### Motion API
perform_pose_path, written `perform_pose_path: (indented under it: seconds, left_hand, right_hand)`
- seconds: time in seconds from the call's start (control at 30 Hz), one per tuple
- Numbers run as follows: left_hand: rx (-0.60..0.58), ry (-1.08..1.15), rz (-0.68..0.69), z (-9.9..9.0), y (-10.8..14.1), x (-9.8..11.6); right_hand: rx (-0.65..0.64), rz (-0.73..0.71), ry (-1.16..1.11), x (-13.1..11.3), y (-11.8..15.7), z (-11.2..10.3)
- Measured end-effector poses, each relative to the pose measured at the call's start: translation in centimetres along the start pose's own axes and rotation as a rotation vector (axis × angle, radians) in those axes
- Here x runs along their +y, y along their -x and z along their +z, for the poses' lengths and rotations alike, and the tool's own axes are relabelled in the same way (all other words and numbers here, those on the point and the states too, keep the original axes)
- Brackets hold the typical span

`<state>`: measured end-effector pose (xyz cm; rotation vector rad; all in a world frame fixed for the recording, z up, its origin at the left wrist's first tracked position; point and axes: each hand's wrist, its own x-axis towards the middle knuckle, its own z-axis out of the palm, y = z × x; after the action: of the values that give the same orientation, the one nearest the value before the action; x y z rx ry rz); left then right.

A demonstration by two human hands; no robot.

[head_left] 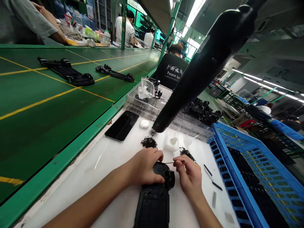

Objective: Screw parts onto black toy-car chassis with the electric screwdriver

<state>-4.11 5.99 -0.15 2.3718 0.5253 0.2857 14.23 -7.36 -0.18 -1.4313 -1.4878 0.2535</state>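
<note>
My left hand [144, 166] is closed around the far end of a black toy-car chassis [153, 204], which lies on the white worktop with one wheel [169, 179] showing on its right side. In my right hand [191, 174], thumb and fingers pinch a thin dark metal rod [169, 162] whose left end reaches the chassis near my left fingertips. Just beyond my hands are two piles of small black parts, likely screws: one pile [148, 142] left, another pile [186, 153] right. A clear little box [171, 142] with a pale lump stands between them.
A black power screwdriver [194, 72] hangs over the worktop. A phone [122, 125], white case [144, 123] and clear part trays [140, 106] lie behind. On the right stands a blue crate [223, 171] of black parts. Chassis [68, 72] rest on the green conveyor [30, 133]; people sit beyond.
</note>
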Motion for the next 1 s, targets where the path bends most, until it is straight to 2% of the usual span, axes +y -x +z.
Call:
perform_pose_path:
  seconds: [0.17,0.3,0.4,0.57,0.63,0.77,0.87,1.0]
  left_hand:
    - [-0.004,-0.011,-0.004,0.1,-0.1,0.0]
    - [-0.009,-0.018,-0.022,0.0,0.0,0.0]
    - [-0.007,-0.024,-0.029,-0.1,0.0,0.1]
    - [-0.006,-0.037,-0.019,-0.2,0.0,0.1]
    - [-0.008,-0.039,-0.013,-0.2,0.0,0.1]
    - [-0.009,-0.041,-0.004,-0.1,0.0,0.0]
    - [-0.01,-0.04,-0.009,-0.2,0.0,0.1]
    - [-0.017,-0.035,-0.015,-0.3,0.1,0.1]
  right_hand:
    - [-0.003,0.04,0.025,-0.4,0.2,-0.1]
    - [0.18,0.077,-0.008,-1.3,-0.4,-0.8]
    - [0.319,0.067,0.023,-1.7,-2.0,-1.9]
    - [0.412,0.063,0.153,-1.2,-5.9,-2.6]
    - [0.36,0.087,0.202,-0.5,-7.0,-2.0]
    - [0.144,0.227,0.243,0.9,-7.7,-0.1]
    - [0.139,0.327,0.243,1.0,-6.3,0.0]
    - [0.124,0.367,0.268,0.7,-2.4,-2.2]
